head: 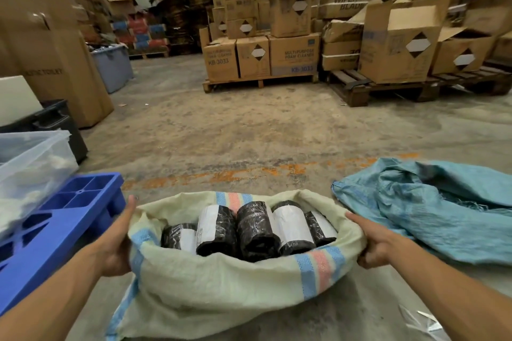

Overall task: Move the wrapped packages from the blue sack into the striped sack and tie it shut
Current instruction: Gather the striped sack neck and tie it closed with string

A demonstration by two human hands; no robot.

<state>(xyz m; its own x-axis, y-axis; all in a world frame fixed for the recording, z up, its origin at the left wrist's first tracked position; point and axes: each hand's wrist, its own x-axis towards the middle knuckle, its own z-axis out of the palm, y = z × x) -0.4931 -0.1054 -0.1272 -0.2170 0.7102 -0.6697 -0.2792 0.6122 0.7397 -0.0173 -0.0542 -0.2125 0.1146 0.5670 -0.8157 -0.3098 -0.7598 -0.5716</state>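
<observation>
Both hands, left hand (116, 241) and right hand (374, 243), grip opposite rims of the striped sack (221, 285) holding the wrapped packages (249, 230); a loose tie could spill them.

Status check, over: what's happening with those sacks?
Left hand and right hand grip striped sack rim. Wrapped packages inside, mouth untied. Blue sack lies slack alongside.

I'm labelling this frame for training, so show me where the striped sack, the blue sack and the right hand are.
striped sack (210, 282): head view, on its front wall below the open mouth.
blue sack (432, 216): head view, on its crumpled middle.
right hand (372, 246): head view, on the back of the hand gripping the sack's rim.
</observation>
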